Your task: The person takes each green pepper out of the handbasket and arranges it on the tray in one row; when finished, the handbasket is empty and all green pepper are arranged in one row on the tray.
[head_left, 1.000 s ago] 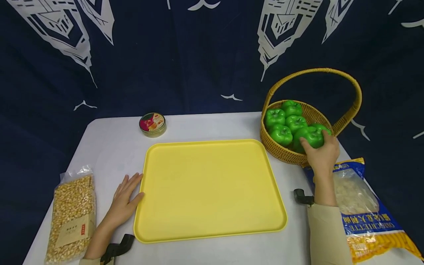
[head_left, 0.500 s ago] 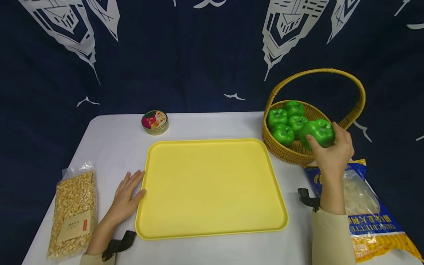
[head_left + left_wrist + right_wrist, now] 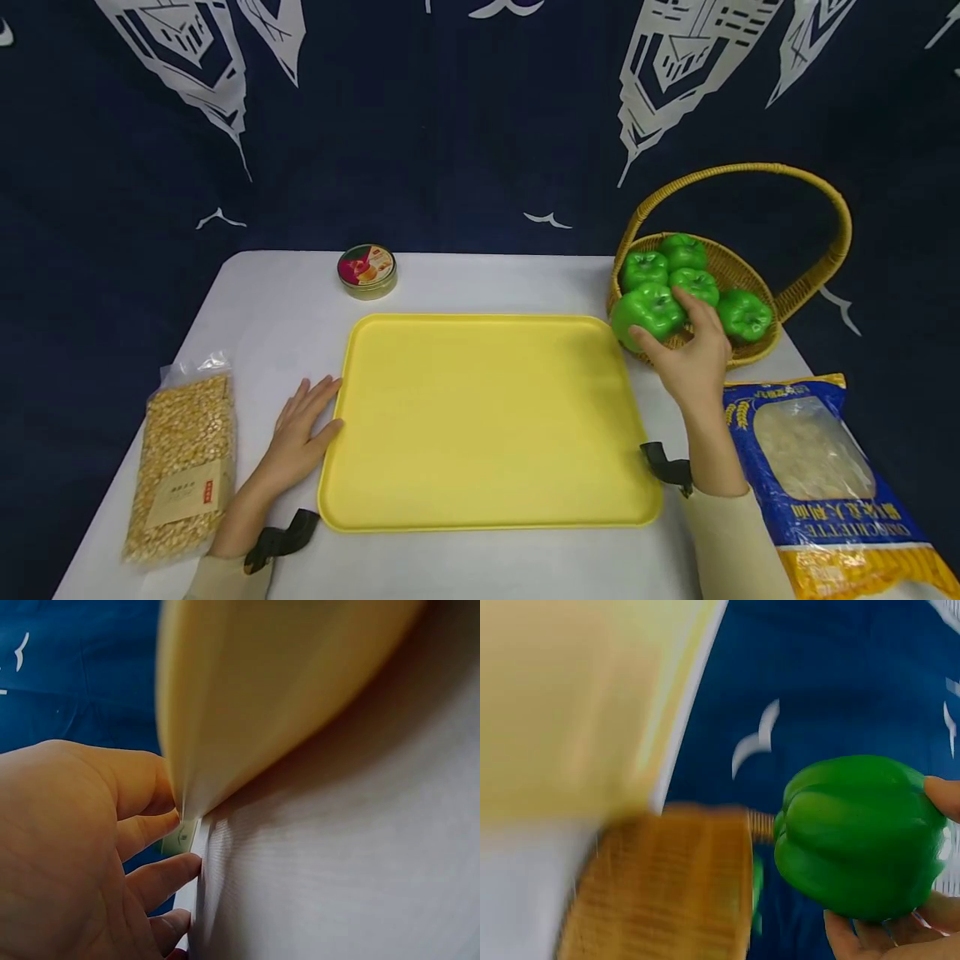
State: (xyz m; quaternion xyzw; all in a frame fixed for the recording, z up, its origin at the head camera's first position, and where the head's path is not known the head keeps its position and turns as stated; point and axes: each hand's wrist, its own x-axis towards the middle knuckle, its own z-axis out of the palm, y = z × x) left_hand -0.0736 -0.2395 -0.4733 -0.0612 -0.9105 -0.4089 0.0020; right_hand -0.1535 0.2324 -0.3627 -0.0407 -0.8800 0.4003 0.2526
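Note:
My right hand (image 3: pixel 692 354) pinches a green bell pepper (image 3: pixel 649 312) between thumb and fingers, above the front left rim of a wicker basket (image 3: pixel 750 354). In the right wrist view this bell pepper (image 3: pixel 862 836) hangs beside the basket wall (image 3: pixel 660 885). More green bell peppers (image 3: pixel 744 315) lie inside the basket. At the left edge of a yellow tray (image 3: pixel 487 425), my left hand (image 3: pixel 300 437) rests with fingers extended, the fingertips right at the rim. The left wrist view shows the hand (image 3: pixel 82 847) beside the tray's raised side (image 3: pixel 262 690).
A bag of corn kernels (image 3: pixel 183 458) lies on the white table (image 3: pixel 480 562) at the left. Behind the tray stands a small round tin (image 3: pixel 367 272). A blue and yellow pasta bag (image 3: pixel 832 492) lies at the right. A dark patterned cloth (image 3: pixel 450 125) hangs behind.
My right hand has lifted a bell pepper from the basket's right side and carried it left to the tray-side rim. The left hand stays at the tray's edge; the head view has shifted slightly.

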